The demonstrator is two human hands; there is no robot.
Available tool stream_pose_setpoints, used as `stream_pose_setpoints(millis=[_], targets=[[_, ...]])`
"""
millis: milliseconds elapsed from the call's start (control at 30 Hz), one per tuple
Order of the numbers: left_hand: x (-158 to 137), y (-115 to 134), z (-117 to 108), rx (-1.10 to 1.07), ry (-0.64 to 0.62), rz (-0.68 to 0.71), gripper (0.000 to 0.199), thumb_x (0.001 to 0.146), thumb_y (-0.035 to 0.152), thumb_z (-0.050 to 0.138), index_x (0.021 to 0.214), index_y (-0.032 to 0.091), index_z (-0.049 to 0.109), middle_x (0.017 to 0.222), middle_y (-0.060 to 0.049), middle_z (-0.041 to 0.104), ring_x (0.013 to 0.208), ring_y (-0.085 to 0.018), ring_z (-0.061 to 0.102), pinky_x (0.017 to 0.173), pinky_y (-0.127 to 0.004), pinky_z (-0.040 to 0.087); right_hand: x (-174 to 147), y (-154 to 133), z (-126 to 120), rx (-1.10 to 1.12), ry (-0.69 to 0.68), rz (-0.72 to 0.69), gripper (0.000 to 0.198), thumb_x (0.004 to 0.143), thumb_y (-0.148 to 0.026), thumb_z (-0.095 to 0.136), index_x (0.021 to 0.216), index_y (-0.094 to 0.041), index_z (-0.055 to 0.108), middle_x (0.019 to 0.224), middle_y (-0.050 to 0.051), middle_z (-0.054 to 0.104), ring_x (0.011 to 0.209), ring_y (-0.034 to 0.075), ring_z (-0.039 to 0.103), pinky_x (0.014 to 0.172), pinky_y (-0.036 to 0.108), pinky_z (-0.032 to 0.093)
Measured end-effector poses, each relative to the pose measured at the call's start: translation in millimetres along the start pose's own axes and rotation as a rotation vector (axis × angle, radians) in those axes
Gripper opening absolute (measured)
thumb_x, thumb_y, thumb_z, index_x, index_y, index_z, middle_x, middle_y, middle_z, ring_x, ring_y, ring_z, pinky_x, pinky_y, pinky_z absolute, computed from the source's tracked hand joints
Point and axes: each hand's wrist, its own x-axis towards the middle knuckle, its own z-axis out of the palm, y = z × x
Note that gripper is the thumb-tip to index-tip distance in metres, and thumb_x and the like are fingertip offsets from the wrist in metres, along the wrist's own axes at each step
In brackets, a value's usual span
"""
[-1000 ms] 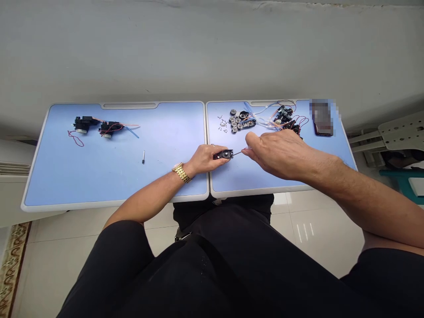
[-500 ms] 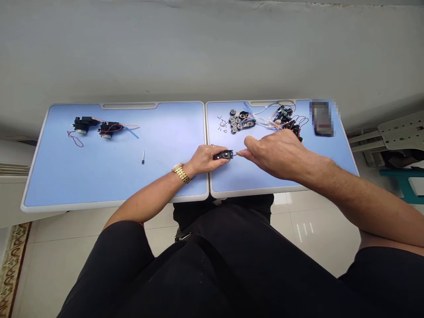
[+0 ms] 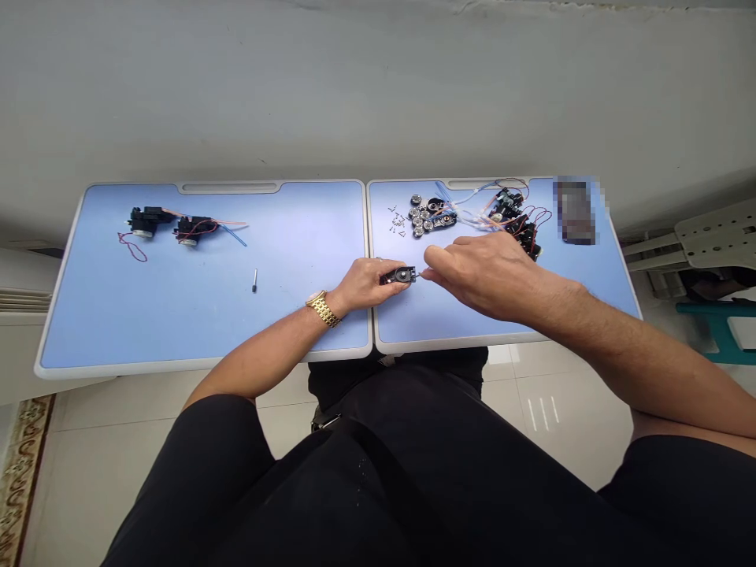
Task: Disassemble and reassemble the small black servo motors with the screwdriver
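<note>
A grey wall (image 3: 331, 94) stands behind a pale-rimmed blue worktop (image 3: 295, 236) made of two panels. Over its near middle are both hands. The right grip (image 3: 481, 276) is closed, pinching a slim tool whose handle the fingers hide; the left grip (image 3: 366, 283) lies across the seam (image 3: 368, 220) between the panels, clasping a black housing. A gold wristwatch (image 3: 322, 307) sits behind that left grip.

Toward the far right corner is a pixelated rectangular object (image 3: 576, 213), too obscured to name. Beside it, wired black assemblies (image 3: 506, 206) lie in a tangle of cables (image 3: 466, 216); two similar motor-like units (image 3: 149, 221) rest on the left panel, well apart from the hands.

The black housing (image 3: 399, 276) is just right of the seam, pointing rightward from the left grip, a round disc (image 3: 404, 274) uppermost. It looks like moulded plastic: light, stiff, perhaps a little slick, with small end details that could snap. The long sides seem the best hold, leaving disc and end free, much as the left grip has it.

Smaller again are round metal parts (image 3: 419, 227), a short black-ended rod (image 3: 255, 281), the tool's thin shaft (image 3: 418, 276) at the housing's right end, and scattered screws (image 3: 397, 223).
</note>
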Motion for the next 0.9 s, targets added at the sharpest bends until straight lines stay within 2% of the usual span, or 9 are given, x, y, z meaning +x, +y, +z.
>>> stream_pose_setpoints(millis=[100,233,400,500,733,900], targets=[[-0.3,-0.8,0.5,0.009,-0.001,-0.003,0.029,0.100,0.044,0.071,0.115,0.024,0.086,0.082,0.000,0.080,0.068,-0.014,0.067,0.065,-0.026,0.048,0.4,-4.2,-2.1,-0.037,-0.047,0.048,0.040,0.120,-0.045,0.036,0.105,-0.019,0.064,0.069,0.007,0.068,0.059,0.017,0.043,0.068,0.036,0.014],[-0.1,-0.3,0.2,0.017,0.004,-0.007,0.029,0.099,0.044,0.072,0.114,0.024,0.086,0.083,0.000,0.081,0.069,-0.014,0.067,0.066,-0.026,0.049,1.1,-7.8,-6.6,-0.050,-0.075,0.123,0.044,0.120,-0.050,0.035,0.108,-0.018,0.063,0.071,0.009,0.070,0.057,0.018,0.044,0.068,0.036,0.014],[1.0,1.5,-1.1,-0.026,-0.007,-0.022,0.030,0.099,0.042,0.071,0.116,0.022,0.086,0.083,0.000,0.081,0.067,-0.014,0.067,0.067,-0.026,0.049,0.1,-5.4,-11.4,-0.008,-0.103,0.112,0.036,0.118,-0.040,0.034,0.111,-0.018,0.062,0.078,0.011,0.072,0.060,0.020,0.048,0.067,0.036,0.016],[1.3,0.6,-0.9,-0.037,-0.004,-0.021,0.030,0.098,0.041,0.071,0.116,0.022,0.086,0.080,0.000,0.080,0.067,-0.013,0.066,0.066,-0.026,0.048,0.9,-5.3,-11.2,-0.002,-0.109,0.070,0.039,0.118,-0.038,0.031,0.110,-0.018,0.063,0.075,0.010,0.071,0.059,0.020,0.047,0.069,0.037,0.016],[0.5,-2.9,1.6,-0.020,0.017,0.006,0.031,0.098,0.045,0.070,0.113,0.023,0.086,0.080,0.000,0.079,0.065,-0.013,0.064,0.064,-0.026,0.048,1.6,-11.9,-5.8,-0.018,-0.063,0.112,0.046,0.118,-0.049,0.035,0.102,-0.019,0.066,0.063,0.007,0.066,0.055,0.018,0.043,0.071,0.036,0.014],[0.5,0.1,0.5,-0.030,0.001,-0.008,0.029,0.099,0.045,0.070,0.113,0.024,0.086,0.078,0.002,0.078,0.064,-0.013,0.064,0.065,-0.026,0.049,1.0,-14.7,-1.9,-0.023,0.015,0.211,0.044,0.118,-0.050,0.037,0.107,-0.018,0.065,0.075,0.011,0.071,0.063,0.021,0.049,0.069,0.036,0.015]])
